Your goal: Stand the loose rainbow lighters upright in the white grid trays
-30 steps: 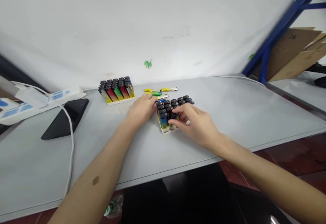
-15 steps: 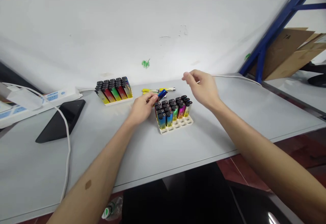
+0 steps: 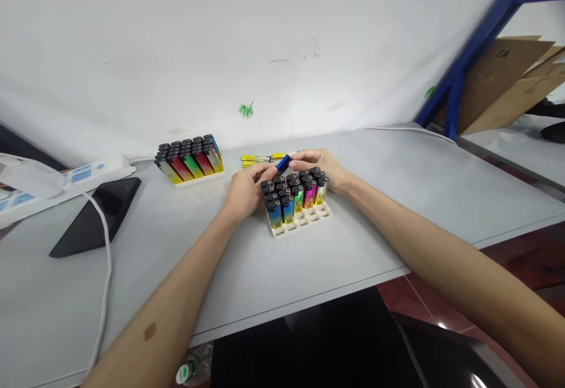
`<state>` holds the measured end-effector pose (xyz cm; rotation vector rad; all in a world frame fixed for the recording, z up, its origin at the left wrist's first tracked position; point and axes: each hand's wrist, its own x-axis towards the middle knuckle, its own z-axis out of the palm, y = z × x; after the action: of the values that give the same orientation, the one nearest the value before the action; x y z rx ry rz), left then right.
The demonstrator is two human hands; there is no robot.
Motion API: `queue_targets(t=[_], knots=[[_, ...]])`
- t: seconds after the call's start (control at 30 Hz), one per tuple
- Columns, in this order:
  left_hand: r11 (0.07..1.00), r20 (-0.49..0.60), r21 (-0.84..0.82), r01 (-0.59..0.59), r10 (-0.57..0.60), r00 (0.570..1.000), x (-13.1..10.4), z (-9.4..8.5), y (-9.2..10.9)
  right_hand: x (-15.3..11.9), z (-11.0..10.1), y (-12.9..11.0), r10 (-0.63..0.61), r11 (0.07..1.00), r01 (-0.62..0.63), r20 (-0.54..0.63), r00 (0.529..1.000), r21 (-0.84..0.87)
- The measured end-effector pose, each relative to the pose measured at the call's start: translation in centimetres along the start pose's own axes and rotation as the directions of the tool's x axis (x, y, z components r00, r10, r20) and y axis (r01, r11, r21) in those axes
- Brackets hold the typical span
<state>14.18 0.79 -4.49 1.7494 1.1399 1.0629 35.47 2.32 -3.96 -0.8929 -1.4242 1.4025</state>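
Note:
A blue lighter (image 3: 283, 165) is held tilted behind the front tray. My left hand (image 3: 248, 191) has its fingers closed around the lower end. At the upper end, the fingertips of my right hand (image 3: 325, 170) close on the same lighter. Just in front of both hands stands a white slotted tray (image 3: 304, 226), with several upright lighters (image 3: 288, 209) in blue, green, pink and gold tones with black tops. Its front slots hold nothing. Several yellow lighters (image 3: 256, 159) lie flat behind my hands, partly covered by them.
A second white tray (image 3: 200, 179) full of upright lighters stands by the wall. To the left lie a black phone (image 3: 99, 214), a white power strip (image 3: 99, 171) and a white cable (image 3: 107, 258). Cardboard boxes (image 3: 503, 82) sit beyond a blue metal frame (image 3: 472, 46) at right.
My right hand has come down and left from above the tray to the blue lighter, its fingers now on it. My left hand keeps its hold. The view has shifted slightly.

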Motion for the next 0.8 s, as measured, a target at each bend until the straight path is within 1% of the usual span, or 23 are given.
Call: queue_targets(t=[0.07,0.13,0.17,0.23,0.3,0.33,0.4,0.47,0.5,0.57,0.63,0.8], knots=[[0.998,-0.009,0.051,-0.029,0.030,1.000,0.0,-0.1,0.1,0.0,0.3,0.0,-0.019,0.999,0.019,-0.007,1.000,0.039],[0.975,-0.051,0.202,-0.094,0.107,0.993,0.0,-0.4,0.0,0.1,0.4,0.0,-0.025,0.993,0.032,-0.063,0.998,0.112],[0.944,-0.078,0.304,-0.126,0.156,0.985,0.0,-0.6,-0.1,0.2,0.4,0.0,-0.010,0.989,0.027,-0.117,0.993,0.145],[0.845,-0.101,0.507,-0.171,0.254,0.962,0.2,-1.1,-0.5,0.3,0.3,-0.2,0.044,0.985,0.001,-0.258,0.965,0.172],[0.740,-0.052,0.641,-0.204,0.307,0.950,0.3,-1.7,-1.0,0.4,-0.1,-0.6,0.082,0.986,-0.023,-0.362,0.928,0.164],[0.697,-0.007,0.683,-0.220,0.308,0.951,0.3,-1.9,-1.3,0.3,-0.4,-0.8,0.094,0.986,-0.032,-0.384,0.919,0.167],[0.638,0.091,0.730,-0.245,0.265,0.960,0.3,-2.2,-1.7,0.2,-0.8,-1.2,0.129,0.979,-0.059,-0.368,0.921,0.197],[0.612,0.163,0.748,-0.256,0.204,0.965,0.3,-2.3,-1.8,0.0,-1.1,-1.5,0.177,0.968,-0.107,-0.319,0.931,0.226],[0.606,0.181,0.754,-0.255,0.182,0.966,0.2,-2.3,-1.8,-0.1,-1.2,-1.6,0.196,0.965,-0.128,-0.304,0.932,0.228],[0.599,0.181,0.764,-0.240,0.158,0.971,0.2,-2.3,-1.6,-0.3,-1.2,-1.7,0.217,0.964,-0.156,-0.303,0.928,0.213],[0.593,0.159,0.777,-0.211,0.140,0.977,0.1,-2.2,-1.2,-0.4,-1.1,-1.7,0.227,0.965,-0.169,-0.316,0.921,0.201],[0.580,0.100,0.804,-0.130,0.084,0.991,-0.1,-2.1,-0.1,-0.4,-1.0,-1.4,0.202,0.971,-0.148,-0.320,0.926,0.187]])
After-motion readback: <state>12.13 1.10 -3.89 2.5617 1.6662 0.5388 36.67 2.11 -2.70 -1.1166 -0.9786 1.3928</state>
